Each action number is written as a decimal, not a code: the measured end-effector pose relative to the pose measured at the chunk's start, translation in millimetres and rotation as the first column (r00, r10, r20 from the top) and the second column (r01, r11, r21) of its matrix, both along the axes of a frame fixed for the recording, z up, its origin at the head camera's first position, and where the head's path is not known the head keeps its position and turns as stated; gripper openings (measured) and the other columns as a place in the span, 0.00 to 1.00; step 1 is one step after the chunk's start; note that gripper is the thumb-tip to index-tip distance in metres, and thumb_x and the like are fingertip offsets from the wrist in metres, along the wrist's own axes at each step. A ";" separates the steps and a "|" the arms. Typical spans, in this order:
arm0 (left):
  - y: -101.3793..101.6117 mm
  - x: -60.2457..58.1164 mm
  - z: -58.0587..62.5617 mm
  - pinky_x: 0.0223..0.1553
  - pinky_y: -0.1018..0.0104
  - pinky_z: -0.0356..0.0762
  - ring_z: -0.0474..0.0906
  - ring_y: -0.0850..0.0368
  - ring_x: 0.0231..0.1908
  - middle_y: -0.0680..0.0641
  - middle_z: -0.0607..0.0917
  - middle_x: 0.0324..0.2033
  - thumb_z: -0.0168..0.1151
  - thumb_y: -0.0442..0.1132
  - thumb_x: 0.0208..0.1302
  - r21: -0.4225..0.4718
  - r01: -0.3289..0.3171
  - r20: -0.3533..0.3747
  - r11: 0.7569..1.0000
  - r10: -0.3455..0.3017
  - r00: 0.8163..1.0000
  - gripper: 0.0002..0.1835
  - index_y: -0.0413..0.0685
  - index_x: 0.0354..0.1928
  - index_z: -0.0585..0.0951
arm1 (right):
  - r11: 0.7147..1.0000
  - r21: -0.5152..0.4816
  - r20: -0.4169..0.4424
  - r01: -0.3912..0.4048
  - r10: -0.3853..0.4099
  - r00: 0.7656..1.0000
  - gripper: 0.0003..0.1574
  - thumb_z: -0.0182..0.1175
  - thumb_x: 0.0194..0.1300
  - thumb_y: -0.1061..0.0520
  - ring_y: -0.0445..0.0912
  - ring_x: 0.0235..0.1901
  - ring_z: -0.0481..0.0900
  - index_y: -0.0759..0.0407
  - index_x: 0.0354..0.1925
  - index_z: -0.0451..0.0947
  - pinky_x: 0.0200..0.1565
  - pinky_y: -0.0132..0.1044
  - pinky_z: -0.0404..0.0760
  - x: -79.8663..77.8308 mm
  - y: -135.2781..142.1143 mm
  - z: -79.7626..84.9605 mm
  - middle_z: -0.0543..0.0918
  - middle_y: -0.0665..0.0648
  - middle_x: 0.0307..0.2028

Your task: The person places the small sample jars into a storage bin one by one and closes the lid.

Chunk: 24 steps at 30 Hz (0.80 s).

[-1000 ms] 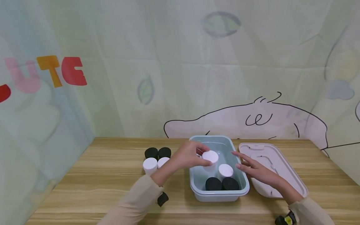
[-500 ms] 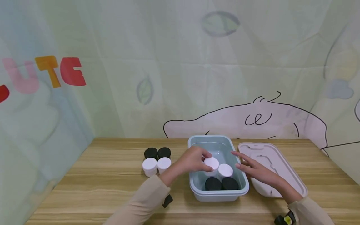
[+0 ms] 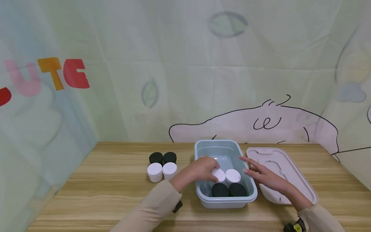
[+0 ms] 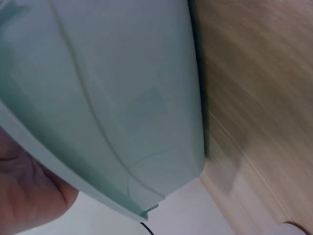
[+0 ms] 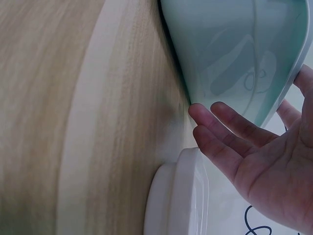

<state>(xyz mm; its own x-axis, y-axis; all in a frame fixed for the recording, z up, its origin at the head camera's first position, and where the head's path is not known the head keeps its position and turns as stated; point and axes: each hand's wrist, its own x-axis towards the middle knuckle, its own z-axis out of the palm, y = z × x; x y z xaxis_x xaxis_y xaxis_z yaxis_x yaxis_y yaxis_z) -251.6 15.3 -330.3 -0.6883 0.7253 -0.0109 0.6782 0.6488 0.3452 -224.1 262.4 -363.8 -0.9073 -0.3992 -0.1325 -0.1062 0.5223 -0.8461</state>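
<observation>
In the head view a light blue plastic bin [image 3: 226, 199] stands on the wooden table. My left hand [image 3: 204, 168] reaches down inside it and grips a round white-lidded jar [image 3: 219, 176] between thumb and fingers. That jar sits low, beside a second white-lidded jar [image 3: 233, 176]. Two black-lidded jars [image 3: 220, 190] fill the near end. My right hand [image 3: 265, 174] rests at the bin's right rim with its fingers extended; the right wrist view shows its fingers [image 5: 230, 134] spread along the outer wall. The left wrist view has the bin's wall [image 4: 137, 88] hiding the held jar.
Left of the bin, two black-lidded jars [image 3: 169, 157] stand behind two white-lidded jars [image 3: 155, 170] on the table [image 3: 116, 180]. A pale lid [image 3: 299, 185] lies flat right of the bin, under the right forearm. A printed cloth [image 3: 185, 80] hangs behind.
My left hand has lowered the white-lidded jar toward me and to the right, deeper into the bin, up against the other white-lidded jar. The right hand has stayed at the rim.
</observation>
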 end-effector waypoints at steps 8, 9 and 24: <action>2.6 2.9 3.9 0.23 0.77 0.62 0.65 0.64 0.20 0.55 0.75 0.17 0.70 0.37 0.48 -0.025 -0.053 0.072 0.998 0.055 0.996 0.11 0.41 0.33 0.83 | 1.000 -0.003 0.001 -0.005 0.005 1.000 0.35 0.43 0.70 0.47 0.72 0.62 0.48 0.50 0.70 0.46 0.50 0.59 0.70 -0.5 0.4 -0.7 0.42 0.71 0.68; 2.8 3.0 4.4 0.23 0.77 0.62 0.65 0.64 0.20 0.55 0.75 0.17 0.70 0.37 0.48 -0.027 -0.056 0.075 0.998 0.058 0.995 0.10 0.41 0.33 0.82 | 1.000 -0.004 0.000 -0.004 0.004 1.000 0.35 0.43 0.70 0.47 0.72 0.62 0.48 0.51 0.70 0.46 0.50 0.59 0.70 -0.4 0.3 -0.6 0.42 0.71 0.68; 1.8 4.7 9.0 0.22 0.76 0.60 0.63 0.63 0.20 0.54 0.72 0.16 0.69 0.33 0.47 -0.087 0.009 0.052 0.996 -0.005 0.999 0.08 0.39 0.31 0.81 | 1.000 -0.001 -0.008 -0.007 0.007 1.000 0.35 0.43 0.70 0.47 0.72 0.63 0.47 0.51 0.70 0.46 0.51 0.59 0.69 0.1 1.0 -1.0 0.41 0.70 0.68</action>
